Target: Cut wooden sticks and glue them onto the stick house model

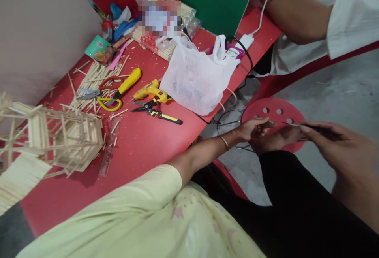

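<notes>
My left hand (pixel 255 129), with a bangle at its wrist, has its fingers curled around a small shiny bit that I cannot make out. It lies against what looks like a bare foot (pixel 276 139) at the end of a black trouser leg (pixel 296 191). My right hand (pixel 336 141) grips a thin pointed tool (pixel 315 127) with a dark handle, its metal tip directed left toward my left hand. The tool's exact kind does not show. Beneath both hands is a red round stool (pixel 274 110) with holes in its seat.
On the red table (pixel 148 147) are a stick-built model (pixel 74 139), scissors (pixel 111 92), a yellow glue gun (pixel 152 91), pruning snips (pixel 160 113), a ruler (pixel 107 151), loose sticks and a white plastic bag (pixel 198 76). Cables hang off the edge. Another person's arm (pixel 299 17) rests upper right.
</notes>
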The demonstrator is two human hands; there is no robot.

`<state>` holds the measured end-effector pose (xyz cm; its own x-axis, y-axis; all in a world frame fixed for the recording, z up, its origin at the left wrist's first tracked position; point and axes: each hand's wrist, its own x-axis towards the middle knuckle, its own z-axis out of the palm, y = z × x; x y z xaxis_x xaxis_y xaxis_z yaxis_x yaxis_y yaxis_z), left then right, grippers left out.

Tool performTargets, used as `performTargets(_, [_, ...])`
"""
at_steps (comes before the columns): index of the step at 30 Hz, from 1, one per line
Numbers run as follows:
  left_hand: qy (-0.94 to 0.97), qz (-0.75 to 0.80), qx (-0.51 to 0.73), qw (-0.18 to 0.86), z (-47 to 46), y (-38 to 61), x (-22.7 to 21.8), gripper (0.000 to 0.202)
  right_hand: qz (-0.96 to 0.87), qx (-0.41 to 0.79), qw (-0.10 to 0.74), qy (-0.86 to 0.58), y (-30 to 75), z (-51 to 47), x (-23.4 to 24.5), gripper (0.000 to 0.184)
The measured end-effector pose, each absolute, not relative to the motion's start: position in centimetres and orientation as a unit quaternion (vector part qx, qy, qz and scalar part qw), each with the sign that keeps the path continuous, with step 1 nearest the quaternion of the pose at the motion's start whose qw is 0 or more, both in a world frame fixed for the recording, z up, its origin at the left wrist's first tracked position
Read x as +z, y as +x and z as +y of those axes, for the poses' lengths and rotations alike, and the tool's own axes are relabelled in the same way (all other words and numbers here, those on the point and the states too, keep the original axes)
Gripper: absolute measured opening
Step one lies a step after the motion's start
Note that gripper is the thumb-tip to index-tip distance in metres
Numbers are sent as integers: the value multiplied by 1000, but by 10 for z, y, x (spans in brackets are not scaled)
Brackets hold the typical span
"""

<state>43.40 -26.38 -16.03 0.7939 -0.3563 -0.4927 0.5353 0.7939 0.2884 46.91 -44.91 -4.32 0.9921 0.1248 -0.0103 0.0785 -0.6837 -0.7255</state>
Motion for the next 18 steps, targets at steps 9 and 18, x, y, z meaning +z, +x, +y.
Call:
performTargets(9, [177, 170, -260, 934, -263, 437, -164, 25, -73, 65, 356, -929, 470, -450, -47, 45])
performTargets(18, [199, 189, -264, 925, -264, 437, -165, 26, -86, 68, 329, -938, 471, -448, -52, 44])
